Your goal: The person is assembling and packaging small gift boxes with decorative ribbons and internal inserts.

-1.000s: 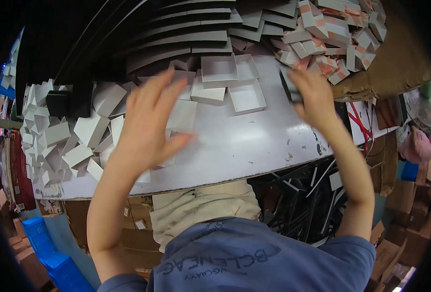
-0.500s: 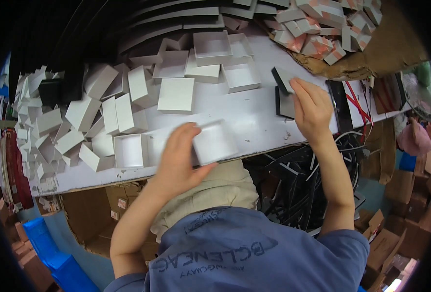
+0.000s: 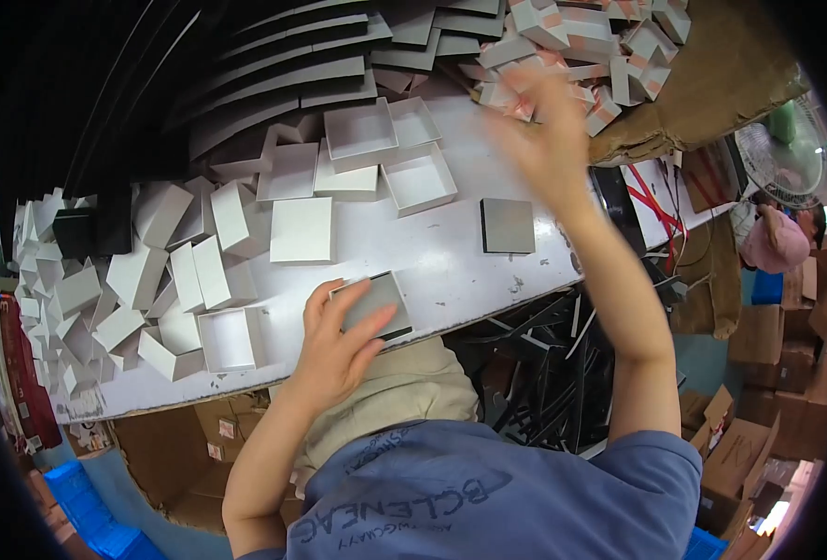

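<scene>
My left hand (image 3: 334, 345) grips a small white open box (image 3: 404, 297) near the table's front edge. Inside the box lies a grey-topped black insert (image 3: 373, 301), and a finger stretches across it. Over the far right of the table, my right hand (image 3: 555, 140) is smeared by motion, so its fingers cannot be made out. It is nearest to a heap of small white and pink boxes (image 3: 586, 37). A second grey-topped black square insert (image 3: 509, 226) lies flat on the table, below and apart from my right hand.
White box halves (image 3: 301, 231) lie across the table's middle and pile up at the left (image 3: 87, 289). Black sheets (image 3: 292, 75) are stacked at the back. Cardboard (image 3: 693, 112) edges the heap at the right. Black strips (image 3: 553, 364) hang below the table edge, and a fan (image 3: 787, 159) stands far right.
My right hand has moved from the inserts toward the white and pink heap. One insert is now in the box at my left hand; the other stays on the table. The view has shifted.
</scene>
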`<state>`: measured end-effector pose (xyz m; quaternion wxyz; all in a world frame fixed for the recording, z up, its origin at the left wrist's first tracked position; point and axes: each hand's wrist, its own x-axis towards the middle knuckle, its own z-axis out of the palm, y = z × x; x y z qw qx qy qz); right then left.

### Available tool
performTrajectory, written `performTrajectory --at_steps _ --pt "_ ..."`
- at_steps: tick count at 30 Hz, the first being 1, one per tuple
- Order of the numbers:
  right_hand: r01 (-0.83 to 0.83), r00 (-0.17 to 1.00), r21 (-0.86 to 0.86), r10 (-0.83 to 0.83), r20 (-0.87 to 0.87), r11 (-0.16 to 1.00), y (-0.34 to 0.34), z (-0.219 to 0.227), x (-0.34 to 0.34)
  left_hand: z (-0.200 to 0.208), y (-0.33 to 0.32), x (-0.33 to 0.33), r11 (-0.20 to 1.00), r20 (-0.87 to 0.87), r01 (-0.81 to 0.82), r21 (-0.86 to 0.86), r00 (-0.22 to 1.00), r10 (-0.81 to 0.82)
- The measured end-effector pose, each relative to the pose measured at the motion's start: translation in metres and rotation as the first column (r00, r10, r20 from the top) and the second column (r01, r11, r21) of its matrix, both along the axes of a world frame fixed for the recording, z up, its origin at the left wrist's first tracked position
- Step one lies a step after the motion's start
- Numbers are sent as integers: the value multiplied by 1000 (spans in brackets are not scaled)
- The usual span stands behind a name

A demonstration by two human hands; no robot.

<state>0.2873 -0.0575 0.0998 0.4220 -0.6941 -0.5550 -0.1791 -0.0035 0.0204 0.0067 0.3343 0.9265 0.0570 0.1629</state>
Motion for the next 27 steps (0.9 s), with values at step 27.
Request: performTrajectory --at_steps 27 --pt "-316 945 -396 248 -214 862 -50 -78 -117 -2 10 16 993 -99 -17 117 995 28"
